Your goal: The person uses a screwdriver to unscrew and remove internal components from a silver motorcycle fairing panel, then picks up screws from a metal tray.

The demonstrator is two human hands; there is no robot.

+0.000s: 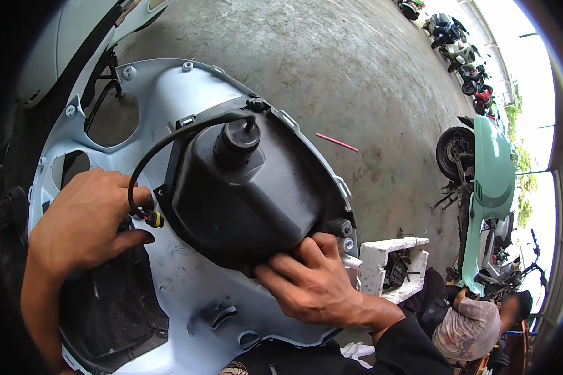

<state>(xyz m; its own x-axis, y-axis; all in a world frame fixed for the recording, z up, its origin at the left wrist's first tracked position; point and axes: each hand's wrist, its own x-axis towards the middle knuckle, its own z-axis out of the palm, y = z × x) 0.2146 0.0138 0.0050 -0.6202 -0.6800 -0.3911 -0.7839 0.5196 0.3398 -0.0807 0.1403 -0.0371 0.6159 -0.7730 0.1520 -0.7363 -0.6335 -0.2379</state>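
Note:
A pale blue scooter body panel (200, 81) lies inner side up in front of me. Seated in it is a black headlight housing (250, 200) with a round cap on its back. From the cap a black cable (162, 139) loops left to a small connector (154, 219) with a yellow end. My right hand (313, 281) has its fingers curled over the housing's lower right edge; the fingertips are partly hidden. Beside the connector, my left hand (87, 219) rests over the panel, thumb and index finger apart. A black plastic piece (116, 306) lies below it.
A white foam box (394, 269) with dark parts stands right of the panel. A pink straw-like stick (336, 142) lies on the concrete floor. Farther right are a mint-green scooter (494, 165) and a crouching person (469, 331). Several motorbikes (460, 56) line the back.

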